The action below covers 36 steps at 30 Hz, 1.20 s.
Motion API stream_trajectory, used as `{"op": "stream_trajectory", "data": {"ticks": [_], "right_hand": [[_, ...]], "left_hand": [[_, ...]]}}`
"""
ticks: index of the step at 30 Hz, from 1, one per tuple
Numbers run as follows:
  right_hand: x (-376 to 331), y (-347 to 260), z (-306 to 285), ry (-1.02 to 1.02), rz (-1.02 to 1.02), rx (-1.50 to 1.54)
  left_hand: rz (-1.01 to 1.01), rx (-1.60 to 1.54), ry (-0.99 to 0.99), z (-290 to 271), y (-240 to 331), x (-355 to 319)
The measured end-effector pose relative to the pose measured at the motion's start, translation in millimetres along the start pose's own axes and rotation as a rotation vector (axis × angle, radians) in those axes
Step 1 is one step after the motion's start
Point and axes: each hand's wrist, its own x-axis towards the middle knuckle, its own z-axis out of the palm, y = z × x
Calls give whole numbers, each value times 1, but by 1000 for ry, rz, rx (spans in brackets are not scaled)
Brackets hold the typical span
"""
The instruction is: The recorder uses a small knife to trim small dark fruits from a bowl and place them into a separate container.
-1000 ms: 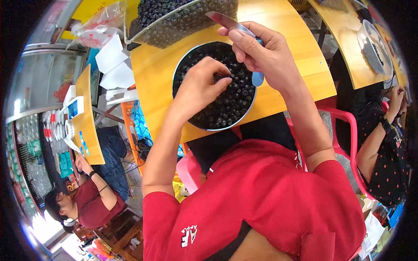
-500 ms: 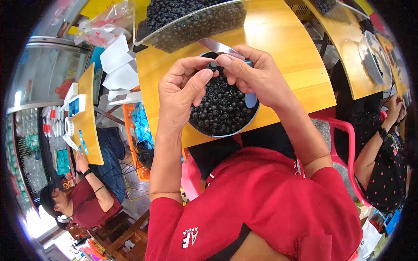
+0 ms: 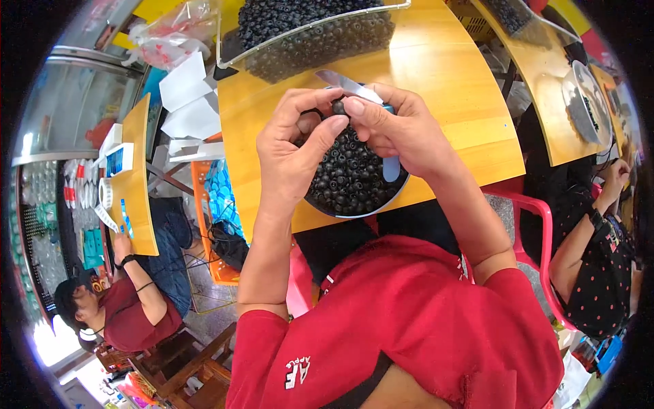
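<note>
Over a round bowl (image 3: 400, 193) filled with small black ring-shaped parts (image 3: 349, 174), both of my hands meet. My left hand (image 3: 289, 146) pinches one small round black part (image 3: 338, 107) between thumb and fingertips. A knife (image 3: 345, 84) with a blue handle lies across my right hand (image 3: 402, 126), gripped in its curled fingers. Its blade points to the upper left, past the black part. The handle's end hangs below my palm, above the bowl. The right thumb and index tips touch the black part too. My fingers hide some of the bowl.
A clear-walled bin (image 3: 320, 41) heaped with black parts stands at the table's (image 3: 470, 102) far side. An orange crate (image 3: 211, 225) of blue pieces is on the left. One person (image 3: 136, 307) sits at left, another (image 3: 593, 266) at right beside a pink chair (image 3: 545, 225).
My hands have shifted slightly, and the black part is turned between my fingertips. The knife has stayed in my right hand. The whole view has tilted a little.
</note>
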Motion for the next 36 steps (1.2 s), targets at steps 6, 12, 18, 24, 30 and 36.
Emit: {"op": "stream_trajectory", "data": {"ticks": [6,12,18,24,30,36], "right_hand": [[2,12,2,4,-22,131],[3,6,8,98,17,26],[2,6,7,40,86,198],[4,12,7,0,30,240],[5,13,8,6,-3,181],[3,7,13,63,-26,53]], "left_hand": [[65,80,86,2,-8,0],[233,230,105,4,-14,1],[136,52,133,5,-19,-6],[-11,-96,228,14,-10,-12],[-47,-154,194,9,-13,-15],[-165,-481,171,8,-21,-14]]}}
